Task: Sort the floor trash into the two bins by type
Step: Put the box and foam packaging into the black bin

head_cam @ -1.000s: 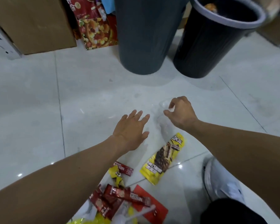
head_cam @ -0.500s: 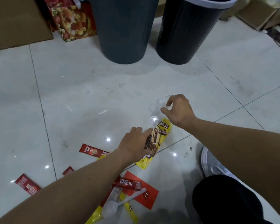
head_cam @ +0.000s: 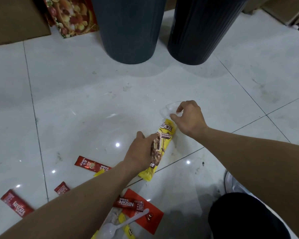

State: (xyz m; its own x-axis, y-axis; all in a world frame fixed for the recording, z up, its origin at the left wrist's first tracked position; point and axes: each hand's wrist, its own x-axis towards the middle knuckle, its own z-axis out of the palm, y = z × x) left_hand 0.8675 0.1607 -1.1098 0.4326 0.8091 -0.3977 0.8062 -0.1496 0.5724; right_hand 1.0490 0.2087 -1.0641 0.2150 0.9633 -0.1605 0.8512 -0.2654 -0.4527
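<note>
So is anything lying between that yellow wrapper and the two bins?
Only the clear cup, pinched in the right hand, just past the far end of the yellow wrapper. Beyond it, nothing visible lies on the floor up to the grey bin and the black bin.

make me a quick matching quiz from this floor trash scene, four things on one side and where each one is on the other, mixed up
Things:
1. clear cup
2. yellow wrapper
3. white spoon
4. grey bin

Places:
A. handle lying over a red packet
B. pinched by the right hand
C. standing left of the black bin
D. on the floor, touched by the left hand

Pairs: 1-B, 2-D, 3-A, 4-C
</note>
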